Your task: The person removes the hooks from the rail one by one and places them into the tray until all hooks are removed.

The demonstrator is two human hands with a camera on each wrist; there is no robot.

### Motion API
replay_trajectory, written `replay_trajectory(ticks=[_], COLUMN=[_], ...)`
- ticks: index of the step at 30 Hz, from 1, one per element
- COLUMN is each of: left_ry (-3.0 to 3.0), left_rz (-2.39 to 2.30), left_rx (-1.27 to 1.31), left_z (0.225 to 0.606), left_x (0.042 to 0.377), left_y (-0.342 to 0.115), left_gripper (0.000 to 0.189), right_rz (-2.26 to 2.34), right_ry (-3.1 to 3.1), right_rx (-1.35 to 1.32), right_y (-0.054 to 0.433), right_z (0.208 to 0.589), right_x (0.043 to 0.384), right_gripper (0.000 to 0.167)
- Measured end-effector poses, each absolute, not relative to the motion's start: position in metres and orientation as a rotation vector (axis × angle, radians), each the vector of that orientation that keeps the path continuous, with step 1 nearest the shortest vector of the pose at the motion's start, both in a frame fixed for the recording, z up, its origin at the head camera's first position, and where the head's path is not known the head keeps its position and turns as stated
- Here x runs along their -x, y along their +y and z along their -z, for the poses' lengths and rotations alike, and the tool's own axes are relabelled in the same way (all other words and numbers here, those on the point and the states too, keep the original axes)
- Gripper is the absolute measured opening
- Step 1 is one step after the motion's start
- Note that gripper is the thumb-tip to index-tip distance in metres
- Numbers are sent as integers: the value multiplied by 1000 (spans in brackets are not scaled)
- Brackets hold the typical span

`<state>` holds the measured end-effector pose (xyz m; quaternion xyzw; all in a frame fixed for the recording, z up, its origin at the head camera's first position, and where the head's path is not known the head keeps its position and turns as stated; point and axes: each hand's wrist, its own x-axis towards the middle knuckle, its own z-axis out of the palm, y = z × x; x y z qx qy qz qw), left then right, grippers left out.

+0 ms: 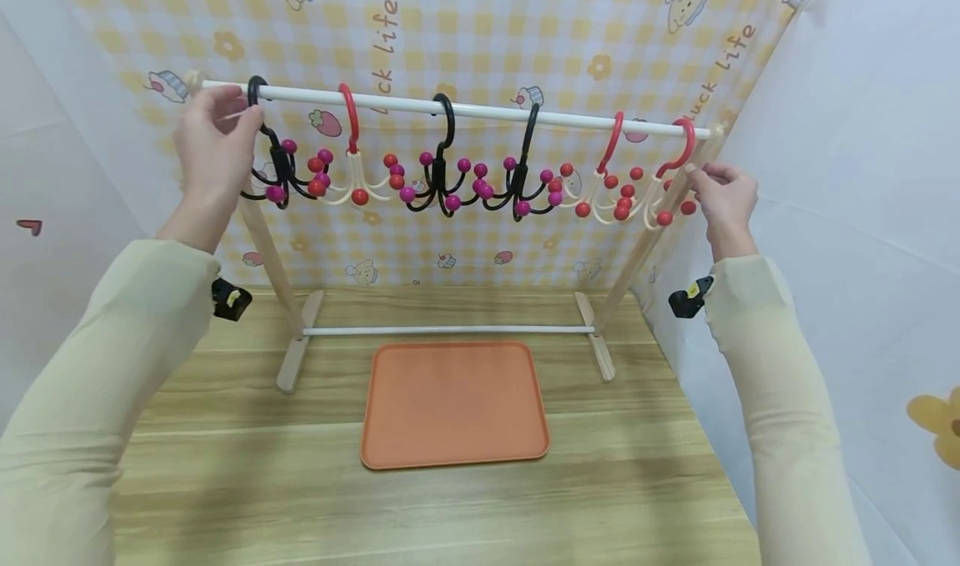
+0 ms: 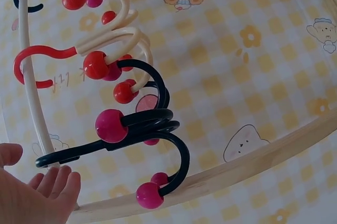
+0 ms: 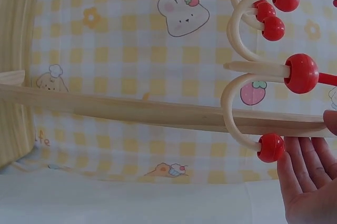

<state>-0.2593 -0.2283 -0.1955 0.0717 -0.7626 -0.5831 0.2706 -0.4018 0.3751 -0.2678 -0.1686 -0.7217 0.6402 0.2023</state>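
Observation:
Several claw-shaped hangers hang along the white rail of a wooden-ended rack. My left hand is at the rail's left end, beside the hook of a black hanger with magenta balls. In the left wrist view the fingers are extended and the thumb stands apart from them, near the hook. At the other end my right hand grips the wooden post, thumb on one side and fingers on the other. Close by hangs a red-hooked hanger with cream arms and red balls.
An orange tray lies on the wood-grain table, in front of the rack's lower white bar. Wooden feet support the rack. Behind it hangs a yellow checked cloth.

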Motion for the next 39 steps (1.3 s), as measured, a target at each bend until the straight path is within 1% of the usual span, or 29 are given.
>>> replay_trajectory(ticks=[4, 6, 9, 11, 13, 14, 17, 18, 19, 22, 26, 28, 29, 31, 34, 38, 39], left_ry=[-2089, -2116, -2142, -2147, -2132, -2123, -2078, -2061, -2045, -1961, -1901, -1891, -1888, -1880, -1858, -1831, -1828], left_rz=[1569, 1556, 1548, 1566, 1606, 1626, 1696, 1721, 1746, 1847, 1929, 1947, 1953, 1966, 1989, 2004, 2002], left_rx=[-261, -288, -305, -317, -312, -312, -323, -320, -328, -307, -276, -267, -264, -251, -234, -222, -219], left_z=[196, 196, 197, 195, 200, 200, 199, 199, 194, 190, 187, 187, 187, 186, 183, 178, 177], left_x=[266, 269, 277, 279, 292, 294, 297, 297, 290, 283, 280, 280, 280, 278, 276, 274, 273], left_y=[-232, -233, -238, -239, -248, -249, -249, -250, -244, -239, -237, -237, -237, -237, -237, -237, -237], left_gripper=[38, 38, 37, 37, 36, 36, 34, 33, 32, 30, 34, 34, 34, 32, 27, 21, 22], right_rz=[-1778, -1763, -1761, -1753, -1782, -1774, -1769, -1777, -1776, -1785, -1726, -1730, -1705, -1705, -1697, -1695, -1721], right_ry=[-2016, -2056, -2054, -2067, -2039, -2056, -2049, -2034, -2042, -2029, -2113, -2103, -2126, -2117, -2140, -2144, -2122], right_rx=[442, 426, 425, 409, 383, 388, 386, 409, 422, 435, 435, 435, 434, 443, 459, 455, 436], right_y=[374, 372, 375, 378, 384, 380, 377, 372, 367, 364, 356, 351, 344, 333, 315, 308, 312], right_z=[269, 266, 268, 269, 274, 271, 268, 264, 261, 259, 252, 249, 244, 237, 225, 221, 224], right_x=[401, 396, 400, 403, 409, 405, 400, 395, 390, 388, 376, 369, 360, 349, 330, 323, 326], right_gripper=[45, 43, 44, 49, 54, 55, 50, 45, 40, 37, 43, 42, 44, 44, 49, 51, 47])
